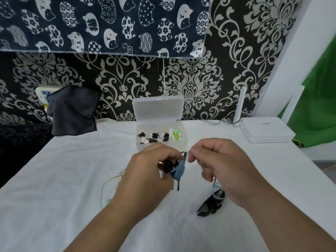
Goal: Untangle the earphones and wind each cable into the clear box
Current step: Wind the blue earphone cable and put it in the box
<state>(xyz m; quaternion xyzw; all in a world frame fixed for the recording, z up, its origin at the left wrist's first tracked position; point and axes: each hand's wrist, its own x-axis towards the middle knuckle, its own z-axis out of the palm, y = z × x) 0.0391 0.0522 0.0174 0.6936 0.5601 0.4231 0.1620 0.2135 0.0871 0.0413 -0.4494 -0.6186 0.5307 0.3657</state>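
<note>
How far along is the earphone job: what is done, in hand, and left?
Done: wound earphones lie in the clear box. In hand: the left hand holds a blue cable coil; the right hand pinches its strand. Left: a green cable and a dark bundle on the table.

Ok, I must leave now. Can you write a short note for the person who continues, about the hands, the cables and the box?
Left hand grips a blue cable bundle; right hand pinches its free end.
Clear box stands open behind the hands, with several wound earphones already inside.
Left to do: finish winding the blue cable bundle and put it in the box. Then do the black tangle lying below the right hand and the green cable left of the left hand.
</note>
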